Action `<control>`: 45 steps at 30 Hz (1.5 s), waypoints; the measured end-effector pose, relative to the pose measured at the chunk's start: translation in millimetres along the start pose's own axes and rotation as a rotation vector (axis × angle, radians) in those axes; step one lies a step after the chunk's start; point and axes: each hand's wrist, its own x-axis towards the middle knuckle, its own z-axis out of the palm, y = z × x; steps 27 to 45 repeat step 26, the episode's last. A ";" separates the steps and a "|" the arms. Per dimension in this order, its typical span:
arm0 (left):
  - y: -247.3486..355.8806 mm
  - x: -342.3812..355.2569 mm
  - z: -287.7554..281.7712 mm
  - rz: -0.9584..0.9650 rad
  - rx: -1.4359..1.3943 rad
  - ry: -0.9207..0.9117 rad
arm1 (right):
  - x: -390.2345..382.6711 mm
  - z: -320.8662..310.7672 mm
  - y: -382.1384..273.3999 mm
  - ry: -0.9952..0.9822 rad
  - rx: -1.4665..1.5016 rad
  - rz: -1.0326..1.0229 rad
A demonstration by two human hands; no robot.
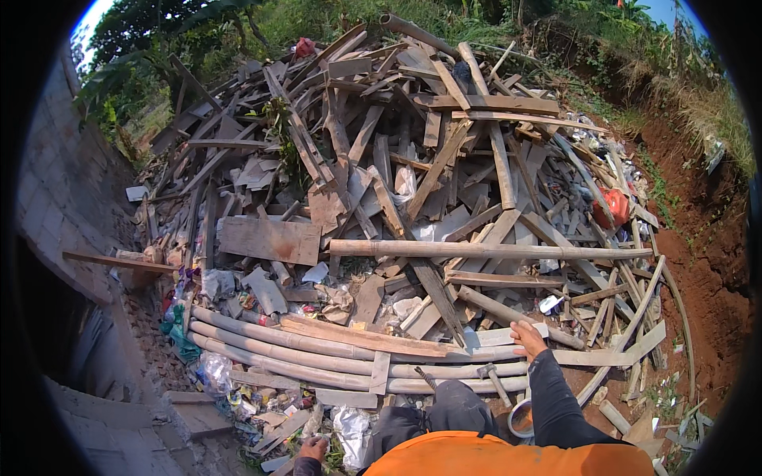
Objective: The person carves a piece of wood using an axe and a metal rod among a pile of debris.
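Observation:
My right hand (pixel 530 339) reaches forward over the stacked bamboo poles (pixel 317 361), its fingers closed at the near edge of a short pale board (pixel 496 336). A hammer (pixel 495 382) lies just below that hand, its head against the front poles. A dark bar-shaped tool (pixel 426 378) rests by my knee, partly hidden by it. My left hand (pixel 314 449) is low beside my left leg with its fingers curled. What it holds, if anything, is hidden. A round container (pixel 521 418) with orange-brown contents stands beside my right forearm.
A tall heap of loose planks (pixel 413 151) rises ahead, with a long bamboo pole (pixel 484 249) across its front. Plastic rubbish (pixel 216 373) lies at the left. A block wall (pixel 71 174) bounds the left side, and a reddish earth bank (pixel 706 246) the right.

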 end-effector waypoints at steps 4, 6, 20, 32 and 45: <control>58.2 -5.1 -23.4 0.080 -0.184 0.108 | -16.5 60.2 143.9 -0.135 -0.390 0.345; 88.2 -24.3 -21.4 0.083 -0.152 0.125 | -28.3 62.9 189.6 -0.210 -0.553 0.349; 2.4 -59.7 -11.2 -0.014 -0.324 0.131 | 41.1 76.0 120.8 -0.106 -0.428 0.276; -3.1 -28.5 -19.4 -0.062 -0.420 0.233 | 112.9 128.3 42.3 -0.177 -0.390 0.182; -3.1 -28.5 -19.4 -0.062 -0.420 0.233 | 112.9 128.3 42.3 -0.177 -0.390 0.182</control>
